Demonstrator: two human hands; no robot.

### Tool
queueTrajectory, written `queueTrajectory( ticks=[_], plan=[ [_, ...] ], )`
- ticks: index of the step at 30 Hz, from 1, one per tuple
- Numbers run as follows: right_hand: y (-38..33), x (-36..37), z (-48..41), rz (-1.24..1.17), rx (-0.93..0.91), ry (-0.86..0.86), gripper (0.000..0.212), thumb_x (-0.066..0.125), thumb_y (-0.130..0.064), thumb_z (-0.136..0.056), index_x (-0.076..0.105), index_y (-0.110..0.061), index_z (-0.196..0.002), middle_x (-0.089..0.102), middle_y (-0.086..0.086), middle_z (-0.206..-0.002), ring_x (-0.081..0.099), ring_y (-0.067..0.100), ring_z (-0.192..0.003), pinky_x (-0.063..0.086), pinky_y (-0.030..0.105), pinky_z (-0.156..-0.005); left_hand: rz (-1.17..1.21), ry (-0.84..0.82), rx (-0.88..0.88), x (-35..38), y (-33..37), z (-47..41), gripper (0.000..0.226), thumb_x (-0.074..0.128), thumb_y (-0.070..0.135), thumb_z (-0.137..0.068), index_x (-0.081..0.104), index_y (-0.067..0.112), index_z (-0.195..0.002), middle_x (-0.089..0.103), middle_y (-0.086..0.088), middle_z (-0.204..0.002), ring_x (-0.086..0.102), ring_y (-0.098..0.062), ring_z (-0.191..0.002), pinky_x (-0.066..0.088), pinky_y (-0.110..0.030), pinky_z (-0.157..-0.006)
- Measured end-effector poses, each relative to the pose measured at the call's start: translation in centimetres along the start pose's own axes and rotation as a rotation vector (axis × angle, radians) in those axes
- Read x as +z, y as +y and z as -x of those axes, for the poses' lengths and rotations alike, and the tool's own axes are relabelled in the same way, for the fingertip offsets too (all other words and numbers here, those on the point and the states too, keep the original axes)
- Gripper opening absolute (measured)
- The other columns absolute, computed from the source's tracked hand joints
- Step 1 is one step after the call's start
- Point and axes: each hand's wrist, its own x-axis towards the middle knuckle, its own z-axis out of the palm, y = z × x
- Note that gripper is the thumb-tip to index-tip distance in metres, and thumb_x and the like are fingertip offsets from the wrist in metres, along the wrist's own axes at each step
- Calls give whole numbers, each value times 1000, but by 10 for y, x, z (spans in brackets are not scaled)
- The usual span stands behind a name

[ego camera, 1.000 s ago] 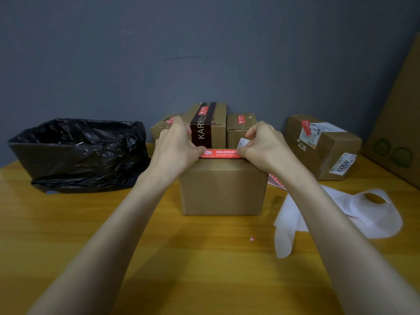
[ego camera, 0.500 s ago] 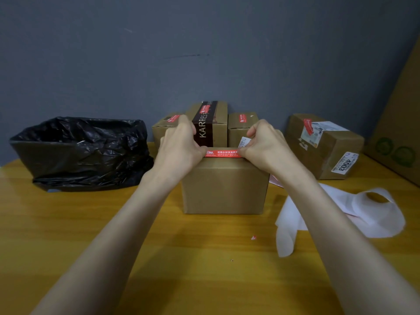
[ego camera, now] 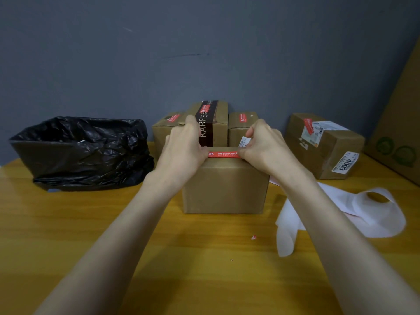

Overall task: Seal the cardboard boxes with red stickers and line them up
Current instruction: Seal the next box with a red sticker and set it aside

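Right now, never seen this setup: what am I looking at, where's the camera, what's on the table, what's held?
There is no machine here: a person works with bare hands, and the one wide-angle camera sits on their head, looking forward and down. The left hand and right hand press a red sticker along the top near edge of a plain cardboard box on the wooden table; each grip covers one end of it. Behind it stand three boxes already stickered, and a fourth box lies to the right. A black plastic bag sits on the left, white backing paper on the right.
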Motion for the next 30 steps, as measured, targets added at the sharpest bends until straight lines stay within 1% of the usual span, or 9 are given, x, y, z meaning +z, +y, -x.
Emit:
queueTrajectory(
  ticks=[5,12,14,16,18,20,22,25,30],
  plan=[
    [-1,-3,0,30,-22,-3,39,67,-22,-82,47,-13,-113,50,7,-108,47,21,-86,29,24,-49,-26,15,40,0,1,1,24,64,7,-79,41,10,-88,60,-10,-76,59,-31,-77,51,-47,-69],
    [10,-8,-4,42,-21,-4,30,70,-25,-81,50,-15,-102,49,3,-103,48,17,-86,31,18,-50,-83,11,5,-8,-2,-1,39,74,21,-74,36,16,-77,54,-5,-76,54,-27,-74,40,-34,-59],
    [13,-11,-4,5,-62,13,20,67,-20,-83,52,-17,-98,53,3,-101,52,18,-90,33,17,-52,-72,10,-11,-15,-2,-2,32,73,22,-77,41,17,-72,53,-1,-74,53,-23,-76,42,-34,-65],
    [12,-16,-1,-26,-150,27,16,56,-9,-88,59,-21,-98,53,-1,-97,52,16,-93,34,14,-56,-24,0,69,-22,-4,-3,9,60,7,-86,59,14,-80,56,1,-77,55,-17,-82,47,-34,-78],
    [10,-19,4,-1,-266,-12,34,44,-2,-90,66,-25,-101,46,-4,-95,43,11,-97,34,13,-68,-30,-63,173,-31,-1,-1,36,45,-8,-87,71,14,-98,54,1,-86,52,-13,-92,42,-16,-84],
    [5,-19,9,49,-345,-81,44,38,-1,-92,68,-31,-106,45,-3,-95,33,11,-104,26,19,-84,-28,-171,228,-37,4,2,49,40,-15,-84,72,14,-106,51,2,-83,47,-12,-87,33,-1,-71],
    [3,-16,10,87,-376,-134,48,36,-3,-93,67,-37,-107,46,1,-102,31,15,-110,24,25,-91,-44,-238,261,-36,7,2,49,41,-13,-87,72,19,-107,51,4,-81,44,-12,-81,39,-11,-77],
    [4,-11,8,128,-375,-190,47,37,-6,-95,66,-40,-109,45,1,-106,30,17,-113,25,33,-101,-108,-307,227,-29,2,0,48,42,-4,-92,69,32,-109,38,7,-83,37,-16,-96,37,-42,-97],
    [12,-20,7,150,-318,-178,45,39,-4,-95,67,-36,-110,41,-3,-107,29,18,-118,28,38,-103,-156,-312,149,-31,-10,-5,47,41,-5,-91,70,29,-109,37,3,-97,38,-24,-116,32,-49,-105]
  ],
)
